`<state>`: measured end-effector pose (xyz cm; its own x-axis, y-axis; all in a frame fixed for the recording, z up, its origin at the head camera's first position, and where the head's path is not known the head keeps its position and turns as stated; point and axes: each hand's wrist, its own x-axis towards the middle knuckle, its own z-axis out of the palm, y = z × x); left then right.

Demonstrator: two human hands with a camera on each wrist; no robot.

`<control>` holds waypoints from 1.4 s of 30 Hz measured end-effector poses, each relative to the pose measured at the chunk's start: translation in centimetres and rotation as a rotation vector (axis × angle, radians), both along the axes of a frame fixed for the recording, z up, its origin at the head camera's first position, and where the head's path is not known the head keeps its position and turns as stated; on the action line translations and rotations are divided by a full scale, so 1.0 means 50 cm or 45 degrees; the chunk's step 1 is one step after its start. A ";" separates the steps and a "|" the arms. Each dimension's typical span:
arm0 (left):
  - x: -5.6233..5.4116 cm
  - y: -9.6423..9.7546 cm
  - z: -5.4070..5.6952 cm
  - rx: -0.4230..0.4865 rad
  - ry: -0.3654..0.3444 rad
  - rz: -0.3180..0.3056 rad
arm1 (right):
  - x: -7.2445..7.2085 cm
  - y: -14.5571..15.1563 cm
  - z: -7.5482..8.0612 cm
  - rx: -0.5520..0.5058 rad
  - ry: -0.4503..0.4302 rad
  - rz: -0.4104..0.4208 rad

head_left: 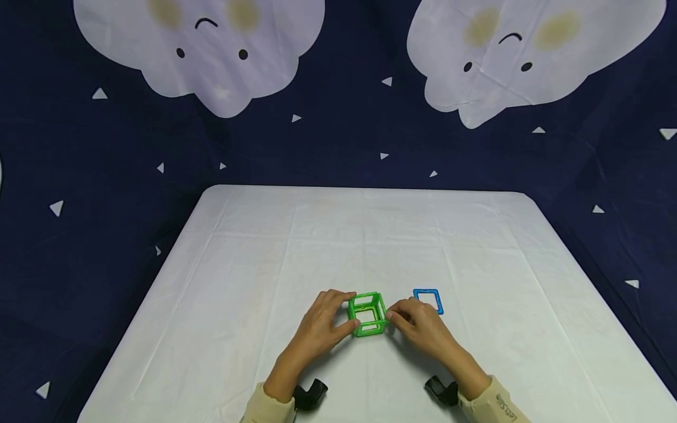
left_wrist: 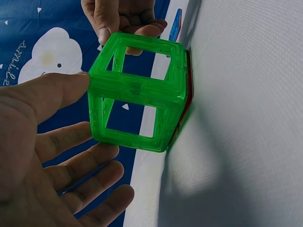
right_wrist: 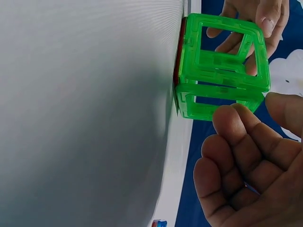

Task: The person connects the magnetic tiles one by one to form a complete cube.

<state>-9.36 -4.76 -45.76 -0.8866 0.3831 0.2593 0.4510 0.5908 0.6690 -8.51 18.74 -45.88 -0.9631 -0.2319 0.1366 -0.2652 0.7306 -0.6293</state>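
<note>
A cube of green see-through magnetic tiles (head_left: pixel 372 322) stands on the white table, with a red magnetic tile (left_wrist: pixel 190 80) along its base in the wrist views. My left hand (head_left: pixel 317 326) holds the cube's left side, thumb and index fingertip at two corners and the other fingers spread. At the opposite side, my right hand (head_left: pixel 423 326) pinches the cube's upper edge between thumb and fingertips. Just beyond the right hand lies a blue square magnetic tile (head_left: pixel 426 291), its near part covered by that hand.
The white-covered table (head_left: pixel 264 235) reaches back to a dark blue curtain (head_left: pixel 338 147) printed with clouds and small triangles. Black wrist straps (head_left: pixel 311 395) sit at both cuffs. A small red and blue piece (right_wrist: pixel 159 223) shows at the bottom of the right wrist view.
</note>
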 end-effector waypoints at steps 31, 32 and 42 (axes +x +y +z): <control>-0.021 -0.002 0.008 -0.004 -0.103 -0.151 | -0.039 0.106 0.016 0.200 0.211 -0.087; -0.021 -0.002 0.008 -0.006 -0.105 -0.156 | -0.042 0.111 0.016 0.208 0.213 -0.088; -0.025 -0.006 0.012 -0.016 -0.110 -0.175 | -0.061 0.139 0.017 0.296 0.299 -0.106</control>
